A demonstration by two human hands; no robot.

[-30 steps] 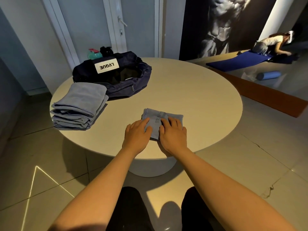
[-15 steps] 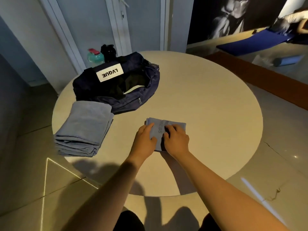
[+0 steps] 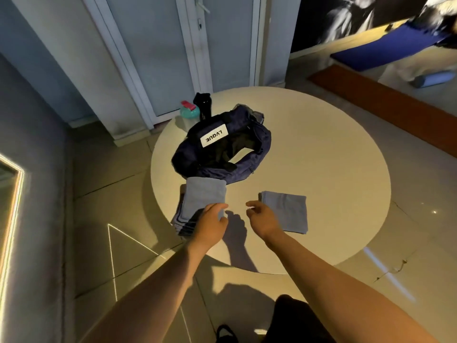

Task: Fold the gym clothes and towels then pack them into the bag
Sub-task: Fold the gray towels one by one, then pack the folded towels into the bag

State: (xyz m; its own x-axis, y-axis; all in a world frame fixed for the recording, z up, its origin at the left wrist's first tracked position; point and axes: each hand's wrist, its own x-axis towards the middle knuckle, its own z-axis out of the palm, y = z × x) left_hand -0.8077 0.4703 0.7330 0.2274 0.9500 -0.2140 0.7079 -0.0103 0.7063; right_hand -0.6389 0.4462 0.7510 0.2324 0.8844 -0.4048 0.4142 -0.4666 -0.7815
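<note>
left grip (image 3: 212, 222) at towel stack (image 3: 205, 194) corner, closure unclear, right grip (image 3: 263, 216) loosely spread beside folded cloth (image 3: 289, 211)

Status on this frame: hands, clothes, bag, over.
Left hand open over towel stack corner; right hand open, empty. Folded cloth on table, unpacked. Bag open, nothing blocking.

We see a dim room, warm light pooling on the round table (image 3: 321, 157), hard shadows across its near edge. A bright strip (image 3: 11, 219) glares at left; edges bow, the top-right corner smears.
</note>
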